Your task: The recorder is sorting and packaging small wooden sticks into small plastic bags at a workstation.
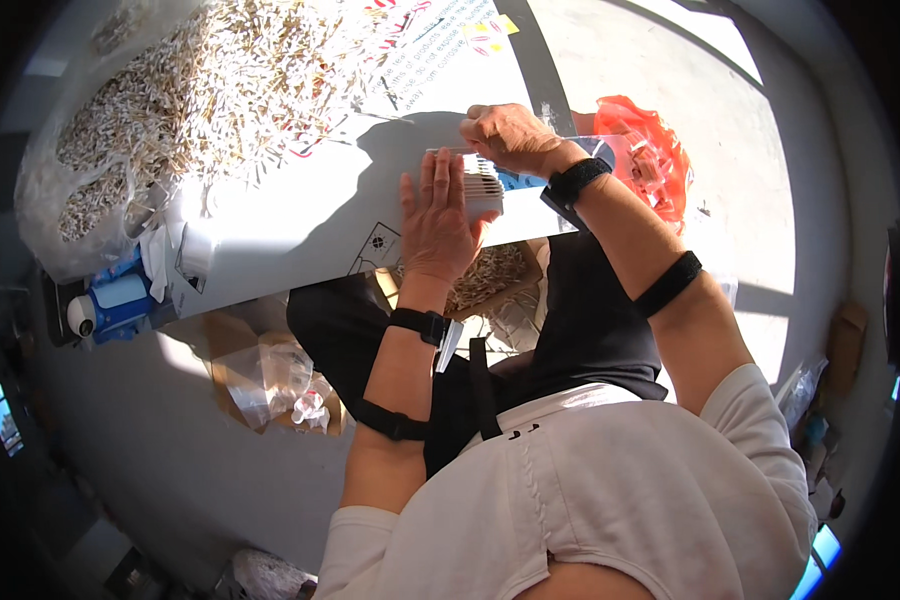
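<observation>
A white ribbed block (485, 185), like a stack of thin slats, rests near the table's edge. My left hand (436, 215) lies on its left side, with fingers stretched out and pressed flat against it. At the block's far right corner, my right hand (513, 136) is closed with its fingers curled in. Whatever it may hold is hidden by the fingers. Beside the block, under my right wrist, a blue printed piece (518, 180) shows in part. A big heap of thin, pale little sticks (255, 85) covers the table's far left, partly in a clear plastic bag (45, 215).
The white table (270, 265) carries printed sheeting. An orange-red plastic bag (660, 160) sits at the right. A blue-and-white bottle or pack (115, 308) is by the left corner. Below are a box of sticks (490, 278) between my legs and an open carton (232, 370) with clear plastic.
</observation>
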### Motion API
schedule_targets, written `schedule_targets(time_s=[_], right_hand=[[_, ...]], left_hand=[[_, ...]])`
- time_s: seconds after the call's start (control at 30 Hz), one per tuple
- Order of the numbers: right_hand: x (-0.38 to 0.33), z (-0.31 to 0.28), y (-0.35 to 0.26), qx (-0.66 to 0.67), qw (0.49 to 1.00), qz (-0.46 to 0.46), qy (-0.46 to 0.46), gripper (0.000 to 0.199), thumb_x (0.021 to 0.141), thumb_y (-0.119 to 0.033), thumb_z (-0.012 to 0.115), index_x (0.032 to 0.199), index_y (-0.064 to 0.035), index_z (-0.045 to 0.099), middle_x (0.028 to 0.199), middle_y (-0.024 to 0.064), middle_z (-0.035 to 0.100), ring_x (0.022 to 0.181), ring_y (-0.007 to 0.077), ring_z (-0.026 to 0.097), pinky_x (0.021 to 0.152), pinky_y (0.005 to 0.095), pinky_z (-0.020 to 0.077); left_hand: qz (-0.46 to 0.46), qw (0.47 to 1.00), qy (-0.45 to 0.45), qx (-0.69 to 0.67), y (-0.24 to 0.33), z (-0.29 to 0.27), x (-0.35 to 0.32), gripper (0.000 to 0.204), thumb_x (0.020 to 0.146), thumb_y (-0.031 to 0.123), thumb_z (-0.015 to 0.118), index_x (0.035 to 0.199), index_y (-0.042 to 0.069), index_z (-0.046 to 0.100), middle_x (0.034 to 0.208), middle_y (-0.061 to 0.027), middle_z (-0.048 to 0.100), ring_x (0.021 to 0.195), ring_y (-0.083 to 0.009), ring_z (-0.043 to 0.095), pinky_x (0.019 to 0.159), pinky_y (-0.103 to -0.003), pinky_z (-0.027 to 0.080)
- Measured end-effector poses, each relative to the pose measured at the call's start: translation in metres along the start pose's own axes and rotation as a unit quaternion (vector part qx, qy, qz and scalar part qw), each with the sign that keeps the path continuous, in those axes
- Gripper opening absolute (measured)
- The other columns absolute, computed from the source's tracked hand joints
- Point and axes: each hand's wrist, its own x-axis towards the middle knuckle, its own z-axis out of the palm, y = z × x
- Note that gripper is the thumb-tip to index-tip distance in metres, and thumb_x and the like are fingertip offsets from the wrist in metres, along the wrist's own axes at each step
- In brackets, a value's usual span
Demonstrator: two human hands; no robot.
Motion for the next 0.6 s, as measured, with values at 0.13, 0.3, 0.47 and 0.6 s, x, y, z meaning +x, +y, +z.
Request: schedule_targets(time_s=[0.13, 0.3, 0.47, 0.6], right_hand=[[-0.016, 0.000, 0.000, 0.035, 0.998, 0.044, 0.030, 0.006, 0.083, -0.008, 0.064, 0.083, -0.0026, 0.062, 0.092, 0.0116, 0.062, 0.084, 0.0332, 0.064, 0.072, 0.0402, 0.0531], [-0.037, 0.016, -0.024, 0.304, 0.886, 0.186, 0.298, 0.019, 0.089, 0.004, 0.053, 0.104, 0.0014, 0.063, 0.111, 0.0153, 0.060, 0.101, 0.0300, 0.063, 0.087, 0.0335, 0.0518], [-0.042, 0.052, -0.064, 0.508, 0.731, 0.228, 0.395, 0.029, 0.097, 0.002, 0.047, 0.126, 0.0022, 0.055, 0.133, 0.0143, 0.054, 0.125, 0.0223, 0.050, 0.106, 0.0297, 0.0365], [-0.036, 0.063, -0.073, 0.521, 0.708, 0.221, 0.422, 0.033, 0.097, 0.004, 0.046, 0.129, 0.0012, 0.053, 0.133, 0.0137, 0.054, 0.125, 0.0205, 0.050, 0.106, 0.0282, 0.0361]], left_hand=[[-0.006, 0.999, 0.021, -0.026, 0.002, -0.001, 0.000, 0.085, 0.088, 0.046, 0.062, 0.150, 0.002, 0.025, 0.155, -0.0179, 0.024, 0.145, -0.0333, 0.021, 0.117, -0.051, 0.016], [-0.054, 0.924, 0.181, -0.333, -0.016, 0.005, 0.010, 0.065, 0.098, 0.026, 0.052, 0.151, 0.002, 0.023, 0.154, -0.0229, 0.028, 0.140, -0.0398, 0.031, 0.116, -0.045, 0.025], [-0.131, 0.822, 0.255, -0.491, -0.016, 0.021, 0.039, 0.056, 0.102, 0.037, 0.046, 0.144, 0.001, 0.040, 0.149, -0.0177, 0.040, 0.138, -0.0283, 0.037, 0.114, -0.041, 0.028], [-0.124, 0.827, 0.270, -0.477, 0.008, 0.031, 0.047, 0.054, 0.101, 0.041, 0.048, 0.137, 0.001, 0.050, 0.138, -0.0166, 0.052, 0.129, -0.0271, 0.047, 0.110, -0.040, 0.034]])
